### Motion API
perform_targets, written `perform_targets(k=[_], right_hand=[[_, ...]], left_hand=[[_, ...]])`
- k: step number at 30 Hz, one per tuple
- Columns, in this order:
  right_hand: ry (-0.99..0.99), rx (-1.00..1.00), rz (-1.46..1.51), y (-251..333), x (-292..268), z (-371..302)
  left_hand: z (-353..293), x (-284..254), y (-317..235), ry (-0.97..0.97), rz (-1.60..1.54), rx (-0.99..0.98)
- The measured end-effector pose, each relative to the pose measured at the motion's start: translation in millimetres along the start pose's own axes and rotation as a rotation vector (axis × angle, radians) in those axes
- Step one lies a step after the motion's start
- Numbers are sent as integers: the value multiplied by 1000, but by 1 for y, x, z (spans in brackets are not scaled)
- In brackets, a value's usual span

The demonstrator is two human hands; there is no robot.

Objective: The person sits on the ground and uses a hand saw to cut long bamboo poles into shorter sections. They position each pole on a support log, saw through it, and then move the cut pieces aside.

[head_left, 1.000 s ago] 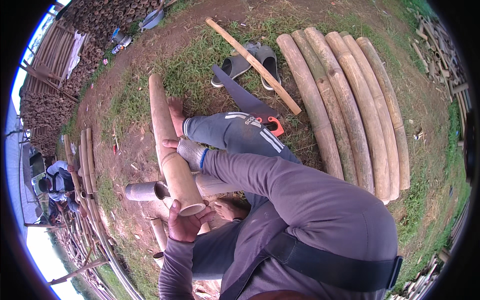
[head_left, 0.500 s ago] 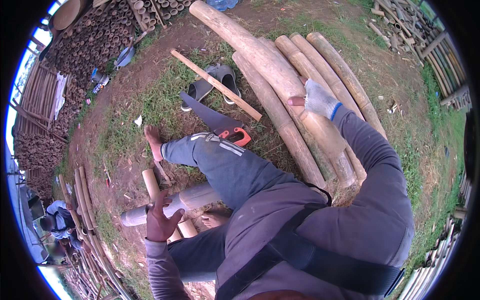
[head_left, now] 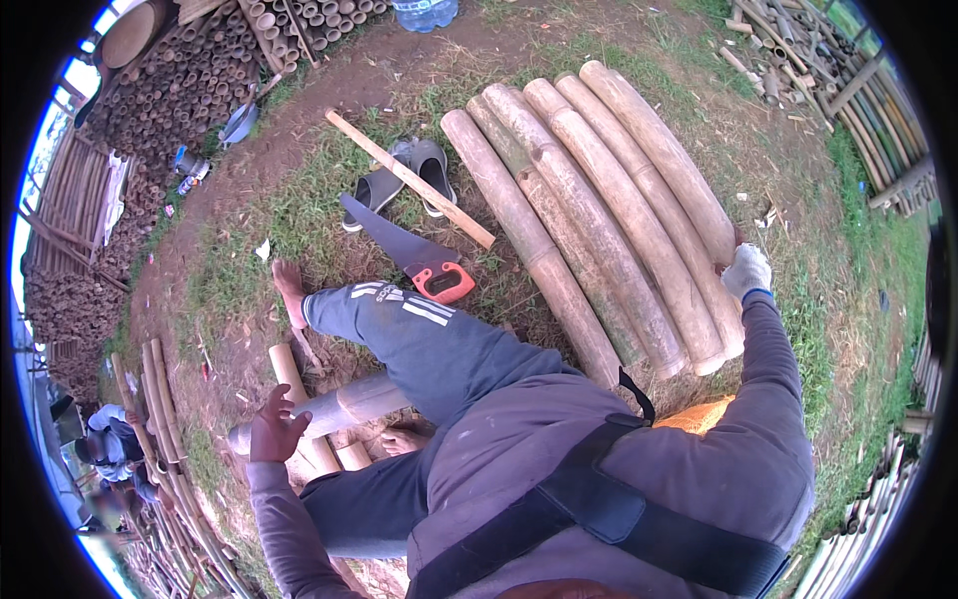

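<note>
A row of thick bamboo poles lies side by side on the ground ahead and to the right. My right hand (head_left: pixel 747 271), in a pale knit glove with a blue cuff, grips the outermost bamboo pole (head_left: pixel 667 160) along its right side. Bare and raised, my left hand (head_left: pixel 279 425) has its fingers apart and bent, holding nothing. Beneath it, a greyish bamboo pole (head_left: pixel 364 399) lies across shorter bamboo pieces (head_left: pixel 289 367) and passes under my leg. A handsaw (head_left: pixel 404 246) with an orange handle rests on the grass beyond my knee.
Dark clogs (head_left: pixel 429 172) lie beyond the saw, with a bamboo strip (head_left: pixel 409 178) across them. A water bottle (head_left: pixel 426 14) stands at the far edge. Stacked bamboo (head_left: pixel 180 95) fills the far left. Another person (head_left: pixel 115 444) is beside long poles at left. Something orange (head_left: pixel 696 414) lies by my right hip.
The pole under my right hand, earlier slanting across the top of the others, now lies at the row's right end. My right hand moved right and nearer; my left hand shifted slightly left.
</note>
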State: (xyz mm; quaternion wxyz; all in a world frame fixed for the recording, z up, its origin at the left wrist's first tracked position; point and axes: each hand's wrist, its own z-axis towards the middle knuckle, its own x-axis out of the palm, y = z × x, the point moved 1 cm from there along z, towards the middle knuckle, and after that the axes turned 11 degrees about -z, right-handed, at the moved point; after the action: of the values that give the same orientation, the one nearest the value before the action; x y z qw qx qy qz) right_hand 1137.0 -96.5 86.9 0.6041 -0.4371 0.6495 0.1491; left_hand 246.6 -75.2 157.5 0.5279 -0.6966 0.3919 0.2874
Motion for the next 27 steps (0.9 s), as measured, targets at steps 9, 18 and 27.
perform_targets(k=[9,18,27], right_hand=[[124,146,173,15,12,46],[-176,-143,315,159,-33,-10],[-83,-188,118,222,8,-40]], left_hand=[[-17,-8,52,-47,-128,-133],[10,-27,29,-32,-4,-115],[50,-23,37,-30,-19,-136]])
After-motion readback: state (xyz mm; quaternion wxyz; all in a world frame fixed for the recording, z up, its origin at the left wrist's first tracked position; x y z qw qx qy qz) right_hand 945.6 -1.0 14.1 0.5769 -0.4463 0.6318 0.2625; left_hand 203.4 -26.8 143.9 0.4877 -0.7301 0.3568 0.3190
